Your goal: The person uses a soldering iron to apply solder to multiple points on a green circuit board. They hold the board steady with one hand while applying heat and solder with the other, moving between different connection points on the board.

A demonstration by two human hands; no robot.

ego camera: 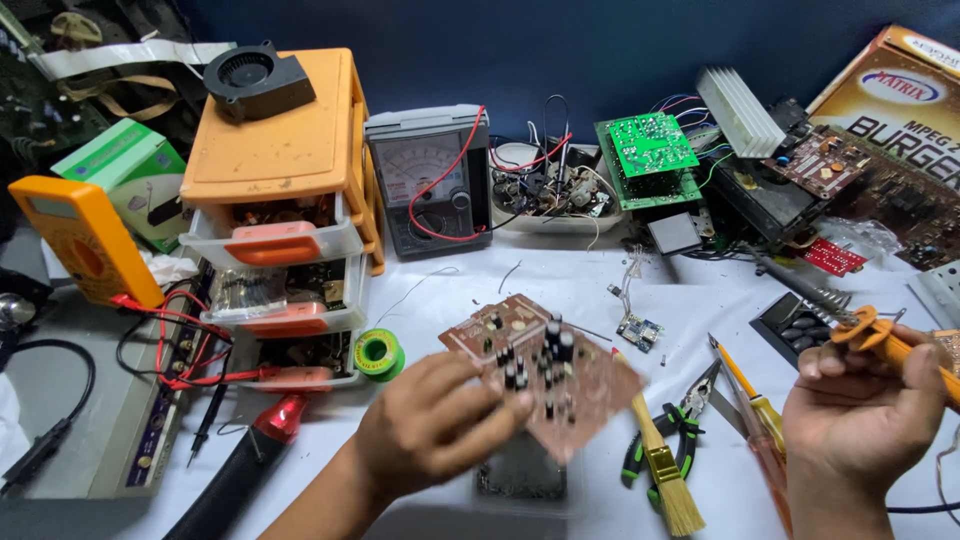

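My left hand (430, 425) grips a brown circuit board (590, 385) by its near edge and holds it tilted above the white table; several black capacitors stand on the board. My right hand (860, 415) is closed around the orange handle of a soldering iron (845, 310), whose metal tip points up and to the left, away from the board. Between the two hands, a small brush (665, 470), pliers with green-black handles (680, 425) and a yellow screwdriver (745, 385) lie on the table.
An orange drawer unit (270, 160) with a black fan (255, 80) on top stands at left. Behind it are an analog meter (430, 180) with red leads, a green board (650, 150), a heatsink (740, 110) and a cardboard box (900, 100). A solder spool (378, 353) and a yellow multimeter (85, 240) sit left.
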